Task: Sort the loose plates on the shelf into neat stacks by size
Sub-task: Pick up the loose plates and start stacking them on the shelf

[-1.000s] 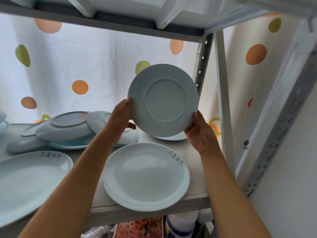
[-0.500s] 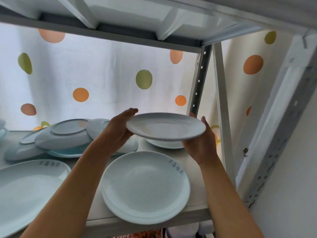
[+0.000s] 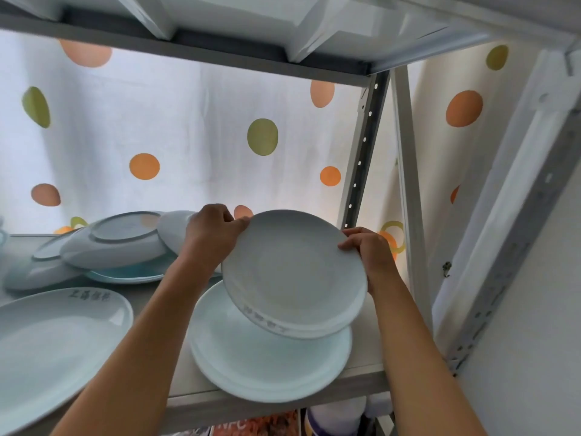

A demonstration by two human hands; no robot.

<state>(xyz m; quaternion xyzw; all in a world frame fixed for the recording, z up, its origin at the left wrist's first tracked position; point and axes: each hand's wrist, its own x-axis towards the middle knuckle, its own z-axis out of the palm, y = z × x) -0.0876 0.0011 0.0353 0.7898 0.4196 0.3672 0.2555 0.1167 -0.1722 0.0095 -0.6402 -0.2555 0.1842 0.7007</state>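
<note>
Both my hands hold one pale blue-white plate (image 3: 292, 272), face up and tilted toward me, just above a stack of same-size plates (image 3: 267, 363) at the shelf's front right. My left hand (image 3: 210, 234) grips its far left rim. My right hand (image 3: 367, 250) grips its right rim. The held plate's near edge, with grey lettering, overlaps the stack; whether it touches I cannot tell. A large lettered plate (image 3: 53, 347) lies at the front left. A jumble of upturned plates (image 3: 116, 243) leans together at the back left.
The metal shelf (image 3: 195, 401) has an upright post (image 3: 361, 152) at the back right and a board close overhead (image 3: 220, 17). A dotted curtain hangs behind. Bottles and a printed pack sit on the level below (image 3: 333, 420).
The plate went from upright with its underside toward me, to flat, to face up and lowered toward me over the front right stack. Both hands kept their hold.
</note>
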